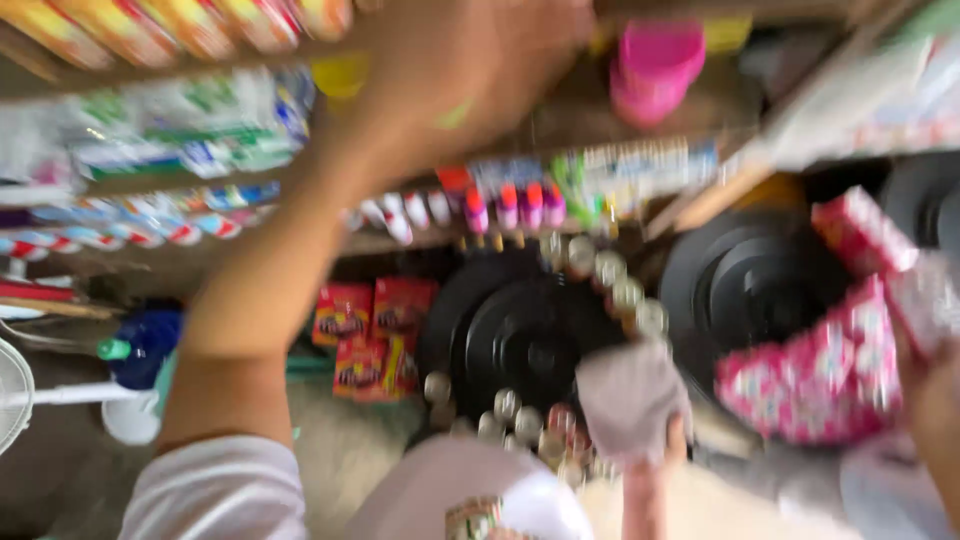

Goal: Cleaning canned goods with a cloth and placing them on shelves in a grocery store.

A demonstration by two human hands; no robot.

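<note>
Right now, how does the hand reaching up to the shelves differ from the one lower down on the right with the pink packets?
The left hand is raised high toward the upper shelf, arm stretched out; the right hand sits low at the picture's right edge. The left hand looks empty, though blur hides its fingers; the right hand is by a strip of pink packets and seems to hold it. The left hand shows almost whole, the right hand only partly. Both are bare and blurred.
</note>
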